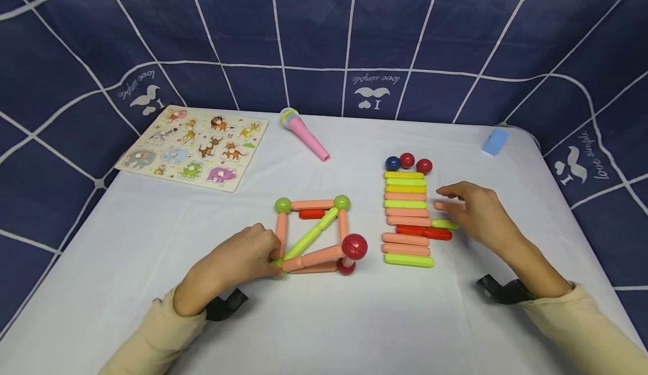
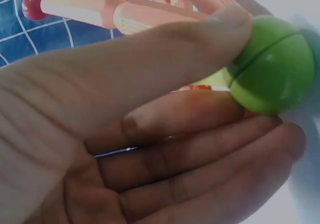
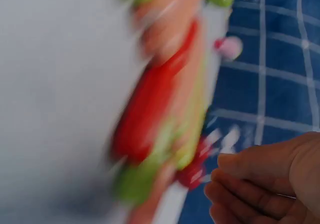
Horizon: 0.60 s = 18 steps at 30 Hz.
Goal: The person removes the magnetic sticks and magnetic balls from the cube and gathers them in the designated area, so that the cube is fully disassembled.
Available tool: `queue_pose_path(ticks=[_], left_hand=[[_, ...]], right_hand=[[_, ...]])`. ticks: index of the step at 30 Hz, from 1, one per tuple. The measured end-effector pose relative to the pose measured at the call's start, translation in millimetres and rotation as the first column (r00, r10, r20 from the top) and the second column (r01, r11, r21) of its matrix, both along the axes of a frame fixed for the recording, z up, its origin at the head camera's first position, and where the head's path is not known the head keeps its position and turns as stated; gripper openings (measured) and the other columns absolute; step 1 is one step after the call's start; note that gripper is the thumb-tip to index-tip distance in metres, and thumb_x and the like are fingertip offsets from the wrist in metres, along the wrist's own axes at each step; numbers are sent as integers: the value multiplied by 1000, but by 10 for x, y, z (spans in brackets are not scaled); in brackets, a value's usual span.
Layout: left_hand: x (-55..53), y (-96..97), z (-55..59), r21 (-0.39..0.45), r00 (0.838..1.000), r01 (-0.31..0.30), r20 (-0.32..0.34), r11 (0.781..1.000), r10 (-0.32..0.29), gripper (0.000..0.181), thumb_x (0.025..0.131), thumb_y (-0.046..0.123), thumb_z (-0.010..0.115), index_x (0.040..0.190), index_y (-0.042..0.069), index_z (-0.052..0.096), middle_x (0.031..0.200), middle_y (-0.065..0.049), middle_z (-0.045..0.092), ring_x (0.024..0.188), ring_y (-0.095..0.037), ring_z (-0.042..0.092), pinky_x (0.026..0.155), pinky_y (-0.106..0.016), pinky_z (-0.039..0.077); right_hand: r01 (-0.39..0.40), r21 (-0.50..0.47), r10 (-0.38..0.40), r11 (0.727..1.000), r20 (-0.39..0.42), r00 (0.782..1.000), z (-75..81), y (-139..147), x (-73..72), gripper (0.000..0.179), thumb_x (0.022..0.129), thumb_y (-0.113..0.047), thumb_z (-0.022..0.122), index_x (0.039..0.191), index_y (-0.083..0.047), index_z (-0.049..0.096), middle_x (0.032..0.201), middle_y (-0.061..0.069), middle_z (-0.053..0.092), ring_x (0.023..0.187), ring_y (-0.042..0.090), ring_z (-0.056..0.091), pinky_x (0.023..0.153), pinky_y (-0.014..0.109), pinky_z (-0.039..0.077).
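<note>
The stick-and-ball frame lies left of centre on the near part of the white-covered worktop, with the left hand at its near left corner. There the left grip pinches a green ball, thumb on one side and forefinger on the other. The right hand hangs at the right of the row of loose sticks, its grip relaxed, with a gap between thumb and fingers and nothing held; a short length of orange stick shows just beside the fingertips.

The pieces look like smooth, hard plastic: probably light and stiff, a little slippery, not easily broken. The joints seem the weak part. A sloping orange rod runs to the raised red ball, which could sag or pull loose if knocked, so the corner ball makes a sound place to steady the frame. A loose stick is best pinched across its middle, or at the end when fixing it; the two red balls and the blue ball at the far end of the row may roll if brushed
</note>
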<state>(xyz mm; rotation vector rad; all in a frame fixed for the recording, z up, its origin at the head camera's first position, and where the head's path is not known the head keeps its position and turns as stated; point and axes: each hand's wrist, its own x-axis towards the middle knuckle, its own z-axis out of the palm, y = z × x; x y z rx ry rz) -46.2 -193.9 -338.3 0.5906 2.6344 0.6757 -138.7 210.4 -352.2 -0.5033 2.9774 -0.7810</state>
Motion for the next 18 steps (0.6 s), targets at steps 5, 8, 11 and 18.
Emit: queue_pose_path(ticks=[5, 8, 11, 18], left_hand=[[13, -27, 56, -17, 996, 44, -72, 999, -45, 21, 71, 17, 89, 77, 12, 69, 66, 9, 49, 59, -6, 43, 52, -21, 36], [5, 2, 107, 39, 989, 83, -125, 996, -78, 31, 73, 21, 88, 98, 9, 74, 80, 5, 60, 69, -11, 53, 59, -23, 45], [-7, 86, 157, 130, 984, 115, -153, 985, -95, 39, 78, 26, 85, 111, 9, 74, 92, 4, 67, 75, -14, 58, 64, -25, 48], [-17, 399, 219, 269, 965, 167, -244, 948, -101, 42, 83, 34, 80, 118, 10, 72, 109, 4, 72, 92, -4, 63, 79, -26, 53]], right_hand=[[-171, -53, 165, 984, -99, 981, 289, -372, 270, 30, 86, -5, 74, 116, -4, 71, 102, 9, 71, 85, 23, 62, 65, 37, 55], [-262, -104, 256, 959, -71, 964, 414, -612, 442, 28, 87, -8, 74, 115, -12, 72, 102, -2, 71, 87, 14, 62, 67, 30, 55], [-318, -170, 324, 933, 8, 946, 488, -812, 594, 27, 91, -15, 71, 119, -16, 71, 102, -8, 70, 85, 8, 60, 68, 27, 54], [-336, -175, 348, 926, 42, 937, 583, -1059, 770, 29, 98, -24, 61, 125, -15, 67, 91, -12, 65, 67, 5, 51, 55, 22, 45]])
